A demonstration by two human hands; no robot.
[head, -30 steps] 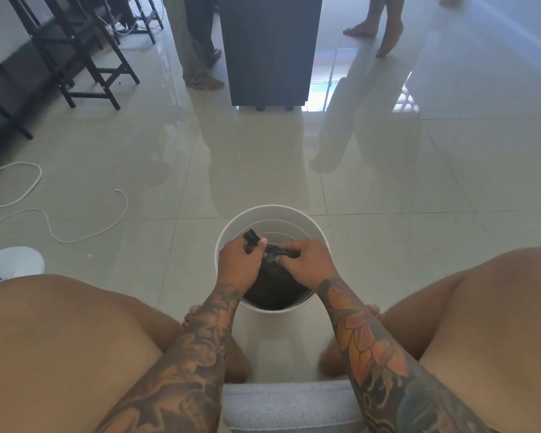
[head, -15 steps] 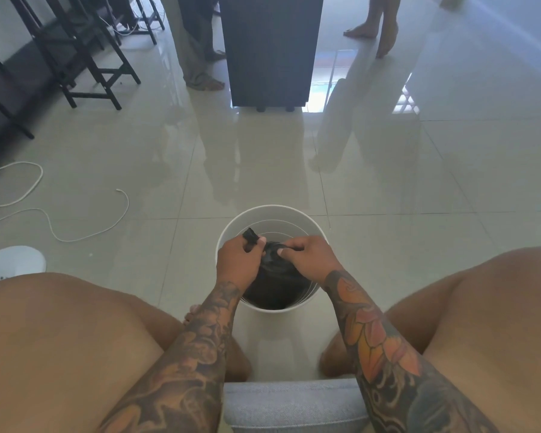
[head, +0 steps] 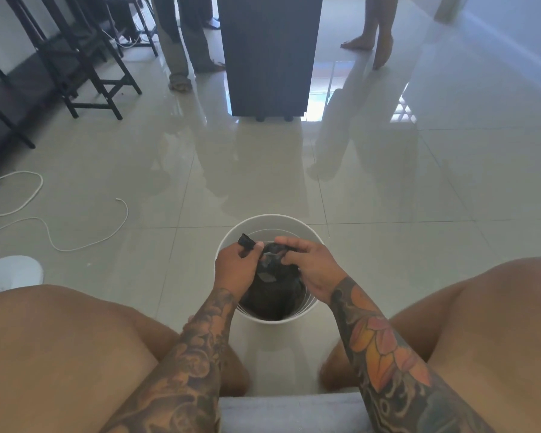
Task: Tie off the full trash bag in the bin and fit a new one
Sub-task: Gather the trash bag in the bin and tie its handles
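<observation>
A round white bin [head: 264,222] stands on the tiled floor between my knees. A black trash bag [head: 274,293] fills it, its top gathered into twisted ends. My left hand [head: 235,270] grips one end, whose tip sticks up past my thumb at the bin's left side. My right hand [head: 313,267] pinches the other end of the bag's neck just right of centre. Both hands hover over the bin's opening, close together. No new bag shows in view.
A dark cabinet [head: 269,54] stands straight ahead. Two people's legs [head: 185,42] and bare feet [head: 372,42] flank it. Black chair frames [head: 85,67] line the left. A white cable [head: 57,226] lies on the floor at left, and a white object [head: 10,273] sits near my left knee.
My right hand has shifted a little right and loosened its fingers along the bag's neck; the left hand keeps its hold on the other end. The bin has not moved.
</observation>
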